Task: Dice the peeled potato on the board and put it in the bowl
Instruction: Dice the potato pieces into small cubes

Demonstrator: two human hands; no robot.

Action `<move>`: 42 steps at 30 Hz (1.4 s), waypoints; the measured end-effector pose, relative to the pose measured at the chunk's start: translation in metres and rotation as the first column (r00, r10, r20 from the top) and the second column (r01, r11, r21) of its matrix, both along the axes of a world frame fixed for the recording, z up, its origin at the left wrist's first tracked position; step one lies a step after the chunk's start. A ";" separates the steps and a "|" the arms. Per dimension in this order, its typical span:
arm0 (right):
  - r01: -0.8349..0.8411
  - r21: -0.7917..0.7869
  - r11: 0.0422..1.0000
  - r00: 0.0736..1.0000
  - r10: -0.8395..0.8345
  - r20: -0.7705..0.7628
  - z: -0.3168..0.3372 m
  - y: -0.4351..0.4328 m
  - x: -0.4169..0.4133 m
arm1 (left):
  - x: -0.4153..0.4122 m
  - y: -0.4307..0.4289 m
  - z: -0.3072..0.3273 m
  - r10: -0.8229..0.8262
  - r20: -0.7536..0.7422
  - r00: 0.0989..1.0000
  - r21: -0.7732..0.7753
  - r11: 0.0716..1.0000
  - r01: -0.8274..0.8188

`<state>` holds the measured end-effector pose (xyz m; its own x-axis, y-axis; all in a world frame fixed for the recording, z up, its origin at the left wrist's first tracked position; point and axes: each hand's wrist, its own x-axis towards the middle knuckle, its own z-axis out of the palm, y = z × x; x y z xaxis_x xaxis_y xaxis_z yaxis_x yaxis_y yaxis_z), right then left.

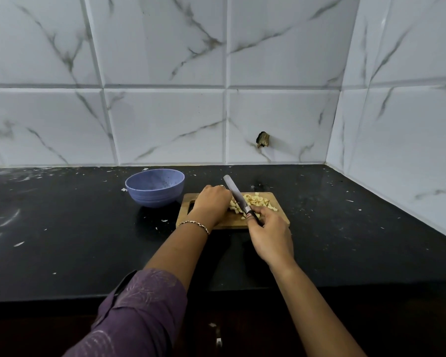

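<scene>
**Head view: dicing under way on the board**

Head view looks down on a black counter [62, 240] with scattered pale scraps. A wooden board [277, 198] lies on it, and a blue bowl [155, 194] stands just to its left. The left hand [211, 204] arches over the board, its fingers curled down onto the potato pieces [258, 200], which lie heaped on the board. The right hand [271, 235] grips the handle of a knife [233, 190], whose blade slants across the pieces beside the left knuckles. A bracelet [193, 224] circles the left wrist.
</scene>
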<state>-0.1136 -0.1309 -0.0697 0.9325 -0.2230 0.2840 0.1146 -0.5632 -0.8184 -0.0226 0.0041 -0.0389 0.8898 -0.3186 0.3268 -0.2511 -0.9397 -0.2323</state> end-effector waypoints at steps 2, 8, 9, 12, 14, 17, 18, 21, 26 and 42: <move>0.002 -0.002 1.000 1.000 -0.002 -0.002 0.000 0.000 0.000 | 0.000 0.001 -0.004 -0.011 0.010 1.000 -0.006 1.000 0.011; 0.006 -0.001 1.000 1.000 -0.006 0.009 0.000 -0.001 0.000 | 0.001 0.005 -0.007 0.014 0.029 0.999 -0.165 0.986 -0.009; 0.007 -0.003 1.000 1.000 -0.007 0.009 0.000 -0.001 0.000 | 0.001 0.005 -0.006 0.017 0.027 0.999 -0.205 0.979 -0.011; 0.008 -0.008 1.000 1.000 -0.008 0.010 0.000 -0.001 0.001 | -0.002 0.005 -0.003 0.016 0.016 1.000 -0.275 0.961 -0.011; 0.012 -0.009 1.000 1.000 -0.012 0.010 0.000 -0.001 0.002 | -0.004 0.005 -0.001 0.027 -0.002 1.000 -0.324 0.946 -0.026; 0.018 -0.018 1.000 1.000 -0.018 0.011 -0.001 -0.002 0.003 | -0.006 0.010 0.001 0.029 -0.013 0.999 -0.441 0.897 -0.032; 0.018 -0.022 1.000 1.000 -0.018 0.011 -0.001 -0.002 0.003 | -0.008 0.014 0.001 0.033 0.002 0.999 -0.485 0.874 -0.028; 0.022 -0.028 0.999 1.000 -0.022 0.020 -0.002 -0.001 0.002 | -0.016 0.027 0.003 0.098 0.058 0.993 -0.607 0.794 -0.043; -0.022 -0.026 0.999 0.998 0.024 0.061 0.002 -0.001 -0.003 | -0.035 0.055 -0.001 0.161 -0.020 0.987 -0.819 0.564 -0.108; -0.179 -0.264 0.948 0.982 0.190 0.016 0.002 -0.023 -0.018 | -0.070 0.059 -0.017 0.197 -0.131 0.971 -0.857 0.470 -0.211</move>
